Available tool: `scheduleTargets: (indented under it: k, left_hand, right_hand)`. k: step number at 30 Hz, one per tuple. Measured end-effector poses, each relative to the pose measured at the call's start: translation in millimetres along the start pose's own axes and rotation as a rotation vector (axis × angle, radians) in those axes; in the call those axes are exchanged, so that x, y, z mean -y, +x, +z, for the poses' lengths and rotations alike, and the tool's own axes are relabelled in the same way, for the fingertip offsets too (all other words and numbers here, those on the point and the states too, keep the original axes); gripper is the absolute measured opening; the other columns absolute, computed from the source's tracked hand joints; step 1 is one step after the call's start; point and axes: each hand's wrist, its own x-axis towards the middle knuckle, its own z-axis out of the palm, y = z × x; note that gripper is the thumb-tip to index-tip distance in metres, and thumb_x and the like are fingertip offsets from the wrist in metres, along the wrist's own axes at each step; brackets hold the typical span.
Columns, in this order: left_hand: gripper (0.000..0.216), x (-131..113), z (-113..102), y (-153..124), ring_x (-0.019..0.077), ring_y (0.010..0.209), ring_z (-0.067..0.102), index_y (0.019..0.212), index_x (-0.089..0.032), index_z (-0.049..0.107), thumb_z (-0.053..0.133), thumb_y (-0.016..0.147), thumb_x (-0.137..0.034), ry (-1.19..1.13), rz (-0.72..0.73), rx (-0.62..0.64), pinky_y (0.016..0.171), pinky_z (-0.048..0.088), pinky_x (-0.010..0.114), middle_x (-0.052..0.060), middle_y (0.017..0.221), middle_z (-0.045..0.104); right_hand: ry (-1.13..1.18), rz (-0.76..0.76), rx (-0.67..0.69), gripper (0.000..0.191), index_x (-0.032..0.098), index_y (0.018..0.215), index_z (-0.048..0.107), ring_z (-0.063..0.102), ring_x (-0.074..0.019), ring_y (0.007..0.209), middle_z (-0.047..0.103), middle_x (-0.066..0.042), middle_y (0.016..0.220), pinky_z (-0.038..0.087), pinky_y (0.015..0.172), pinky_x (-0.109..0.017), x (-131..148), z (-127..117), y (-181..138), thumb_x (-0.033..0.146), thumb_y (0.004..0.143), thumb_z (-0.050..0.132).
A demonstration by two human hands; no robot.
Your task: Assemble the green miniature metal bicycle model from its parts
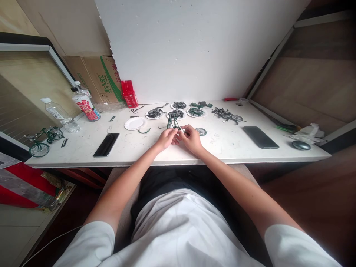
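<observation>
My left hand [167,138] and my right hand [191,138] meet at the middle of the white table [228,146], fingers pinched together. Between them stands a small green model bicycle frame [172,123], which both hands grip at its lower end. A loose small wheel [200,131] lies just right of my right hand. A curved green mudguard piece [144,131] lies left of my left hand, beside an empty white paper plate [135,123].
Paper plates with dark bicycle parts [178,111] line the back of the table. A finished green model bicycle [44,141] stands at the far left near two bottles [83,104]. Two black phones [106,144] [260,137] lie flat; a mouse [301,145] sits at the right.
</observation>
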Motion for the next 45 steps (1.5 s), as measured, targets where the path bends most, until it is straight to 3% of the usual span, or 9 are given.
scheduleTargets:
  k: [45]
  left_hand:
    - [0.045,3.5,0.8,1.2,0.0157,0.068,0.074,0.104,-0.012,0.071,0.057,0.105,-0.055,0.036,-0.006,0.012,0.062,0.059,0.026,0.009,0.091,0.079]
  right_hand:
    - [-0.008,-0.037,0.058,0.027,0.019,0.116,0.066,0.051,-0.0153,0.055,0.061,0.003,0.065,0.039,0.061,-0.029,-0.4,0.3,-0.5,0.039,0.1,0.056]
